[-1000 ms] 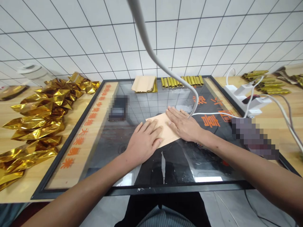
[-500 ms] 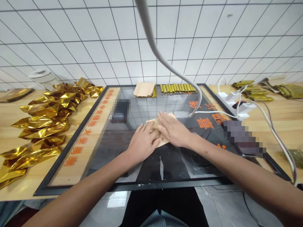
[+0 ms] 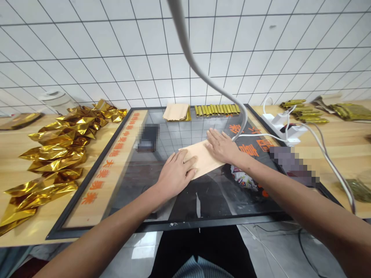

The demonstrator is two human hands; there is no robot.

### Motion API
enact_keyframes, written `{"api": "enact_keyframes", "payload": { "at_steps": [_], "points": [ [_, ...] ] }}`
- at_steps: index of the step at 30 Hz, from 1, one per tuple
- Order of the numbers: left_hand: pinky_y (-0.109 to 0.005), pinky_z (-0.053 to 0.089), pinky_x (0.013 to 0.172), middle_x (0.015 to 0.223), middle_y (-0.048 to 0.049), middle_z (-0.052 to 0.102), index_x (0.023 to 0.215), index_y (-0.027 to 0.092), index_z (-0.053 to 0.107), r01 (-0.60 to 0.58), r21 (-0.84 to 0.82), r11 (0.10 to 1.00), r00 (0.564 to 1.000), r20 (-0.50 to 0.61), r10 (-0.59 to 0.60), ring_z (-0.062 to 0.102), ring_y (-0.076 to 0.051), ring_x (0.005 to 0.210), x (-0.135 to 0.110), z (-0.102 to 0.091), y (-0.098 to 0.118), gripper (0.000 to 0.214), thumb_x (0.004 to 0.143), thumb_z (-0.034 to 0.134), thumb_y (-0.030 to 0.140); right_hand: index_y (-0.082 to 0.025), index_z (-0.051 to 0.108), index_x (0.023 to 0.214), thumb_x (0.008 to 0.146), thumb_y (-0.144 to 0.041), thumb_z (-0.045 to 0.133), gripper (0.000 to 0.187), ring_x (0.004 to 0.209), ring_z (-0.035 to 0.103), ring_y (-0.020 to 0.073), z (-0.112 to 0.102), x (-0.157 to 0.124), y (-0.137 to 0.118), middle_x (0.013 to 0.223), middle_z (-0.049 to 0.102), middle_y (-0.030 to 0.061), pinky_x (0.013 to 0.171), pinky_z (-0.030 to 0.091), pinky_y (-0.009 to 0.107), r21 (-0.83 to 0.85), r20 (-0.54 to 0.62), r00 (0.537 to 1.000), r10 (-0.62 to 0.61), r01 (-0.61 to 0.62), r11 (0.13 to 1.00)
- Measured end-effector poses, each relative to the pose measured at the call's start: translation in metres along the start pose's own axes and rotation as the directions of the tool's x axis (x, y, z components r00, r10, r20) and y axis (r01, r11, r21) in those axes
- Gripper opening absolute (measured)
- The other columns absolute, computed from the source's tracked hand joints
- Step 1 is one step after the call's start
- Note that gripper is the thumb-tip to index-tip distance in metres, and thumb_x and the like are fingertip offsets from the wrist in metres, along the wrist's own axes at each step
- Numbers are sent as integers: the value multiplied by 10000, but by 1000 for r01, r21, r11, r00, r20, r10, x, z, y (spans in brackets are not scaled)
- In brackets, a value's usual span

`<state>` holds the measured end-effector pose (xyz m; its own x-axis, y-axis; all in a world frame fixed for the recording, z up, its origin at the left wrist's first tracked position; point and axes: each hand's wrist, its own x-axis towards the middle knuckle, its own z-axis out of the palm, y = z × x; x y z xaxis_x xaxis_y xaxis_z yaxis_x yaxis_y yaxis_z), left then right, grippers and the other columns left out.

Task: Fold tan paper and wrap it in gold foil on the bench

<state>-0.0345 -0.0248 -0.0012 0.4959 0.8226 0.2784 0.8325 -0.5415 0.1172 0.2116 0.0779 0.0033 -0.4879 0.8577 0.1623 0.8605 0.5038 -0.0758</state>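
A beige sheet of paper (image 3: 204,157) lies flat on the black-framed glass panel (image 3: 139,177) in front of me. My left hand (image 3: 175,170) rests on the paper's left end, fingers stretched out and palm down. At its right end my right hand (image 3: 222,147) lies flat with the fingers extended. Behind the hands sits a small stack of beige paper (image 3: 175,111) with gold showing at its edge. Beside that stack is a row of gold paper rolls (image 3: 217,110).
Folded gold foil pieces (image 3: 58,150) spread over the wooden table on the left. A blurred dark phone-like object (image 3: 147,137) lies on the glass. To the right are a white power strip (image 3: 285,127) with cables, another blurred object (image 3: 294,164) and more gold rolls (image 3: 304,112).
My right hand has slid right, away from my left hand, and more of the beige paper shows between them. The left hand stays on the paper's left end.
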Motion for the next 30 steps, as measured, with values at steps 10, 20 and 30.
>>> {"api": "enact_keyframes", "payload": {
  "at_steps": [10, 20, 30],
  "points": [
    [-568, 483, 1203, 1510, -173, 610, 1426, 219, 710, 17, -13, 1000, 1000, -4, -17, 546, -356, 1451, -2, 0, 1, 384, 1106, 547, 353, -58, 439, 1685, 1167, -532, 197, 743, 1673, 316, 278, 8, -27, -43, 1773, 371, 201, 1374, 267, 510, 217, 55, 969, -243, 226, 950],
    [-545, 477, 1212, 1527, -169, 600, 1452, 230, 685, 31, 31, 999, 999, 14, -32, 525, -369, 1492, -1, 1, 3, 397, 1113, 543, 380, -2, 407, 1682, 1129, -391, 260, 693, 1650, 358, 373, -2, -2, -3, 1766, 344, 251, 1336, 276, 630, -49, 45, 998, -51, 53, 997],
    [-589, 431, 1261, 1629, -173, 582, 1478, 182, 638, 34, 49, 998, 999, 13, -35, 490, -362, 1562, 0, 3, -10, 426, 1124, 480, 360, -116, 378, 1729, 1173, -492, 232, 687, 1679, 288, 310, -6, -61, -30, 1802, 300, 185, 1361, 267, 571, 110, 103, 978, -181, 170, 979]
  ]
}}
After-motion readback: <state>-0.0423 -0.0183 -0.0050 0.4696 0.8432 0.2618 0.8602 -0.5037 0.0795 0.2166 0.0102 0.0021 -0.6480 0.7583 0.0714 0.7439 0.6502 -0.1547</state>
